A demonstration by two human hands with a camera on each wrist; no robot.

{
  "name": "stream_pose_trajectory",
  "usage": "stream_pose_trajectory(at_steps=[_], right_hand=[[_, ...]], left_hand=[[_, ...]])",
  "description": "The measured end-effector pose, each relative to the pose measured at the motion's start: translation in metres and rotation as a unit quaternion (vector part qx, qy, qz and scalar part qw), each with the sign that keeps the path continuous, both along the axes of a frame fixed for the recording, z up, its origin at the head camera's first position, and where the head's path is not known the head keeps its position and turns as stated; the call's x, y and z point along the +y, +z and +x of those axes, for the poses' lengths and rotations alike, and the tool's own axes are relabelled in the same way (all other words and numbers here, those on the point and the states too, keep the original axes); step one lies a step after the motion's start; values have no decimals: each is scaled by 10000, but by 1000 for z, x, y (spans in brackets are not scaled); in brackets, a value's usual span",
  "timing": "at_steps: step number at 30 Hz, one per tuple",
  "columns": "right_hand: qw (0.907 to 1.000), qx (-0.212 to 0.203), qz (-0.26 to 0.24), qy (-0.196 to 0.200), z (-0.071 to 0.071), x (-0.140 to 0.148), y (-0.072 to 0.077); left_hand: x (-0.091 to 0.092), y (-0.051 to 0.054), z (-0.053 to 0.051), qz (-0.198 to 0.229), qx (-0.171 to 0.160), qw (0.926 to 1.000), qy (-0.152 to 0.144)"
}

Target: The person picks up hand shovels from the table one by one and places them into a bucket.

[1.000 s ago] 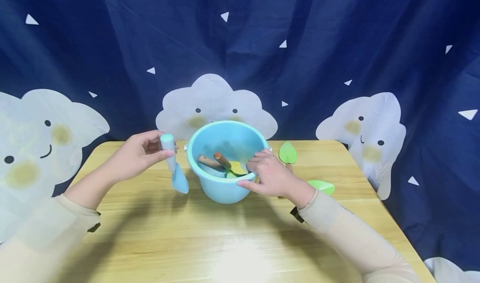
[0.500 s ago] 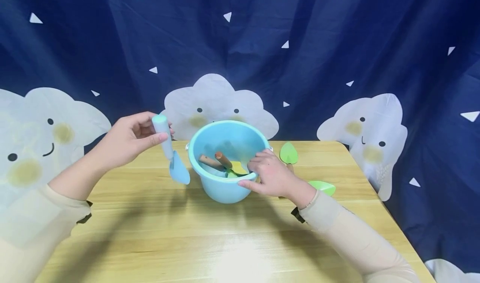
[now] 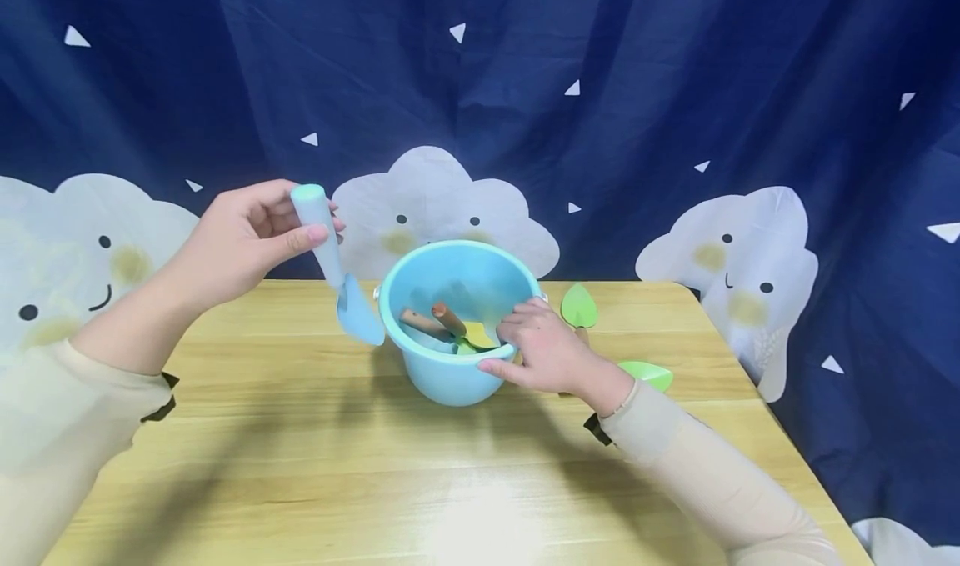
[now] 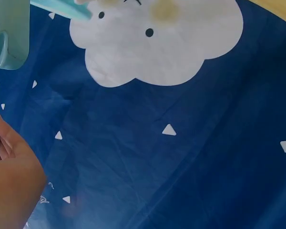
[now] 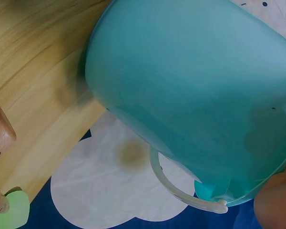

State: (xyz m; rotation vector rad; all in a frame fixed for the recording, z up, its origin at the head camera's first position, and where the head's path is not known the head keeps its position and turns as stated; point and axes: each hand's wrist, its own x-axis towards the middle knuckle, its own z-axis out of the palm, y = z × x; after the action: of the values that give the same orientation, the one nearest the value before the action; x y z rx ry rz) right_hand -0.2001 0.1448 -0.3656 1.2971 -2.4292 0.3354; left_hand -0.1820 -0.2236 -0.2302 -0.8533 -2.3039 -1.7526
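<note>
Left grip [image 3: 234, 241] around shovel handle [image 3: 324, 253], blade [image 3: 360, 314] below

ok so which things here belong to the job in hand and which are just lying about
In the job, it seems: blue shovel, held by the left hand; blue bucket, gripped by the right hand; wooden-handled tools inside it.

Apparently just lying about: two green-bladed tools on the table.

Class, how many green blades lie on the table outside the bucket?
2. The far blade is right of the bucket, near the table's far edge; the near blade is beside the right sleeve. Others may be hidden behind that sleeve.
</note>
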Motion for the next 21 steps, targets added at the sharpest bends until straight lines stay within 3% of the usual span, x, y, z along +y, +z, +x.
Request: stream_pose_trajectory(at_steps=[6,8,14,21], right_hand=[[10000,-3,12,17,0,0,1],[10000,-10,-6,26,0,0,2],[10000,-57,-26,26,1,0,2],[10000,-31,34,-28,1,0,2]], left_hand=[[9,12,0,-195,70,9992,354],[13,14,-1,-30,14,9994,344],[25,15,-8,632,-91,9975,294],[35,13,-14,509,114,9960,719]])
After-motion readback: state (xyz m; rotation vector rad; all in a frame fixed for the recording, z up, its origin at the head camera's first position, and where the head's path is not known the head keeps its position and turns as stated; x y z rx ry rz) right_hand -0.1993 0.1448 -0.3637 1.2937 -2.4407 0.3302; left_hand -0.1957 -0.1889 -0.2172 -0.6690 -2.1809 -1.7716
